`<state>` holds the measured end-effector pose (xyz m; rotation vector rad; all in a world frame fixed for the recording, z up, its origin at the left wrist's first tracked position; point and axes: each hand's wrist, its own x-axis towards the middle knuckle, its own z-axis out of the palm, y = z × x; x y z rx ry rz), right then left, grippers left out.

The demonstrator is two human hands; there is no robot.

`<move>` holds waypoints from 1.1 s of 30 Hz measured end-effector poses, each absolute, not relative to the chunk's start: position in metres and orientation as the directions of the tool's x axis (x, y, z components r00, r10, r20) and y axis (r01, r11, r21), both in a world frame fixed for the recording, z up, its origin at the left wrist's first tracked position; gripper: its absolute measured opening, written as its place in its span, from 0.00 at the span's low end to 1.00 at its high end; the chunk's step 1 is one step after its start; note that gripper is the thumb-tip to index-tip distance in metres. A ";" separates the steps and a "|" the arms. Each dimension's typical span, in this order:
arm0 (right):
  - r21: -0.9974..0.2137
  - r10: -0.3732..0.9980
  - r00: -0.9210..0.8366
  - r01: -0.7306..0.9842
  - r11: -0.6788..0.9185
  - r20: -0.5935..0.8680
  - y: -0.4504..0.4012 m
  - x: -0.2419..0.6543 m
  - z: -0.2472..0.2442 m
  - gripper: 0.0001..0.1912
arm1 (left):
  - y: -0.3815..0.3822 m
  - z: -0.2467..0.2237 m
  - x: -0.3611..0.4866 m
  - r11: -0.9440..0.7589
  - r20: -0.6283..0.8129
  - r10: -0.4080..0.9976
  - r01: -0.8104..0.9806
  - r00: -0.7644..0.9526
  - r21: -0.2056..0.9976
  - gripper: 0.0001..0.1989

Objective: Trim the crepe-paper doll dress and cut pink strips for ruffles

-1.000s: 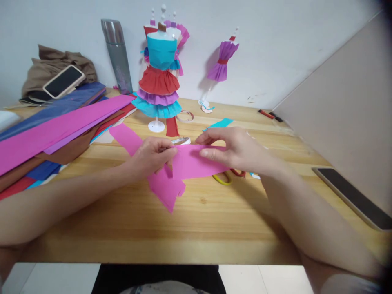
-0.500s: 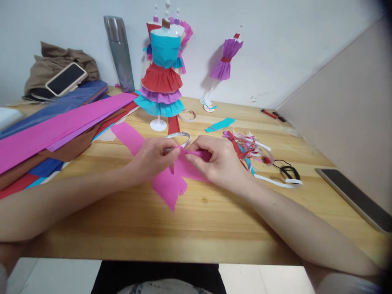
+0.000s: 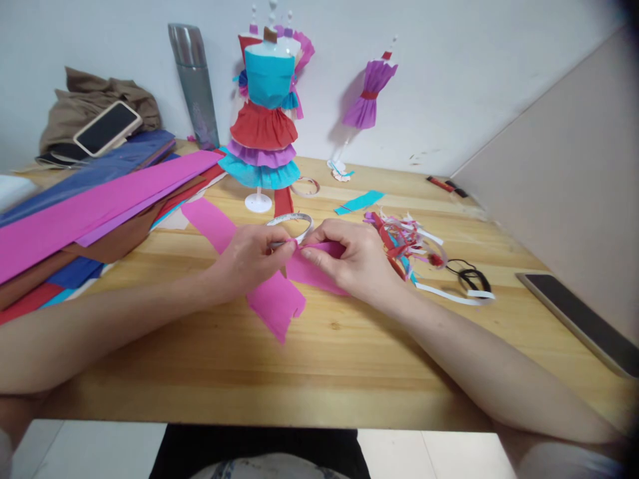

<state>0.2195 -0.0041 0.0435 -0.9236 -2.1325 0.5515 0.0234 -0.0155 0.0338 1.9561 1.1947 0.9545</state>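
Note:
Pinched between both hands, above the middle of the table, is a piece of pink crepe paper point(image 3: 315, 271) with a gathered top edge. My left hand point(image 3: 252, 259) grips its left end between thumb and forefinger. A thin grey thing shows beside these fingers, too little of it to name. My right hand point(image 3: 352, 256) is closed on the same paper, thumb on the near side, and the paper hangs below it. Another pink strip point(image 3: 273, 307) lies slantwise on the table, partly hidden under my left hand. Just behind the fingers rests a white tape ring point(image 3: 304, 218).
A small dress form point(image 3: 269, 83) in layered crepe paper stands at the back, with a purple-dressed one point(image 3: 369, 100) to its right. Folded paper sheets point(image 3: 100, 199) cover the left side. Scraps point(image 3: 394, 236), a black cord point(image 3: 472, 279) and a tablet-like device point(image 3: 579, 319) lie right.
The fingers have shifted very slightly along the gathered edge, and the hanging pink paper has swung a little rightward. Both hands keep their hold.

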 end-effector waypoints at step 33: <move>-0.727 0.879 -0.317 0.498 0.473 0.355 0.002 0.214 0.038 0.11 | -0.013 0.031 0.022 -0.405 0.259 0.894 0.414 0.365 0.815 0.14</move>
